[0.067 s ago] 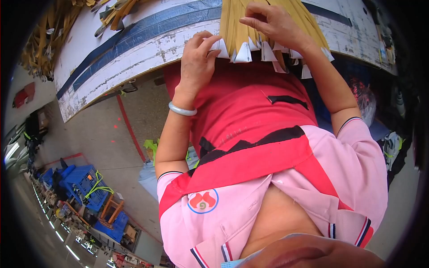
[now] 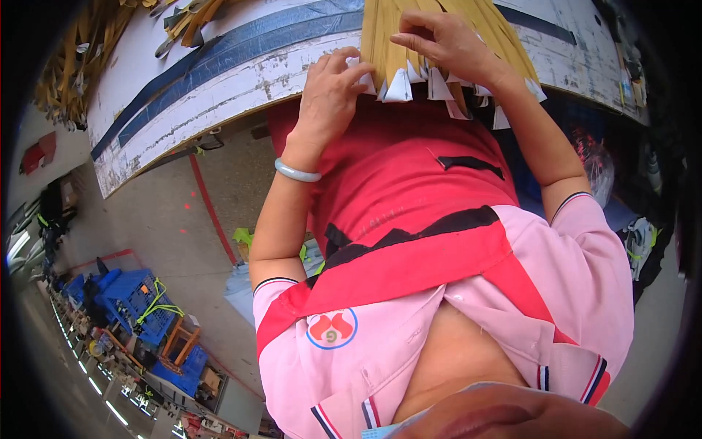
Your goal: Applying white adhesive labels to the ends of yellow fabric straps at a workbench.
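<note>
A row of mustard-yellow fabric strips (image 2: 384, 44) lies fanned across the front of the table, their white ends (image 2: 398, 86) hanging over its edge. At the row's left end, my left hand (image 2: 329, 95) is closed, with thumb and forefinger on the white end of the outermost strip. My right hand (image 2: 453, 47) rests over the strips farther right. Its fingers are curled in with thumb and forefinger close together; whatever lies between them is too small to make out.
The white worn table (image 2: 241, 84) carries blue tape bands (image 2: 256, 36). More yellow strips (image 2: 194, 22) lie in bunches at the back left. My red apron (image 2: 417, 161) is against the table edge. Blue crates (image 2: 139, 300) stand on the floor at lower left.
My left hand has shifted slightly up and to the right along the strip ends. My right hand is almost where it was, its fingers still curled.
</note>
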A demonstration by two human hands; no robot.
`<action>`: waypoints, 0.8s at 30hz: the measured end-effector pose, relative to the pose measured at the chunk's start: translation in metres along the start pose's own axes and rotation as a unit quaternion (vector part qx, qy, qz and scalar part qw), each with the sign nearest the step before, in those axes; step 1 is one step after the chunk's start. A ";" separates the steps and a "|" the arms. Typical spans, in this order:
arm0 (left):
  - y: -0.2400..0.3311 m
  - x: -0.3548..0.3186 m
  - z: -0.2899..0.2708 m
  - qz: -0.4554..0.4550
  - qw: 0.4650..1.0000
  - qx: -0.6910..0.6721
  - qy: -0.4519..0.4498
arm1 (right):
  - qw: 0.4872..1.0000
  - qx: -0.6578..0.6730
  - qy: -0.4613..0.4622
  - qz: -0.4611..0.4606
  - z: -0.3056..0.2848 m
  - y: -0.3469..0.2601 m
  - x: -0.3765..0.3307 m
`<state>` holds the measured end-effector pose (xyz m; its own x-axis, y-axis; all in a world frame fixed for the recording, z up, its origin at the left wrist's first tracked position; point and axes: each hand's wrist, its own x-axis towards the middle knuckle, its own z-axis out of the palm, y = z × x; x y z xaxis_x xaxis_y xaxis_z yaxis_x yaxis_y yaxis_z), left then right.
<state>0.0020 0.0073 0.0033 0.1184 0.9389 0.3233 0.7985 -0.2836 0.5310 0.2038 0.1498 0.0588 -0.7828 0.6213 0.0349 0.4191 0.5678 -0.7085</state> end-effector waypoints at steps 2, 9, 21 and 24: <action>-0.005 0.006 0.000 0.025 1.000 0.007 -0.012 | 0.999 -0.002 -0.002 -0.033 0.006 -0.005 -0.001; -0.009 0.011 -0.010 0.126 0.986 0.085 -0.062 | 0.996 0.049 -0.037 -0.060 0.024 -0.017 0.000; -0.012 0.019 -0.038 -0.001 0.984 -0.163 0.075 | 0.973 0.226 -0.053 -0.006 0.031 -0.005 0.002; -0.024 0.010 -0.032 -0.041 0.929 -0.364 0.059 | 0.943 0.313 -0.060 -0.099 0.040 -0.018 0.014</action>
<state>-0.0351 0.0171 0.0192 -0.0251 0.9472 0.3196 0.1857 -0.3097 0.9325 0.1668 0.1264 0.0441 -0.8797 0.4487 0.1572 -0.0657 0.2128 -0.9749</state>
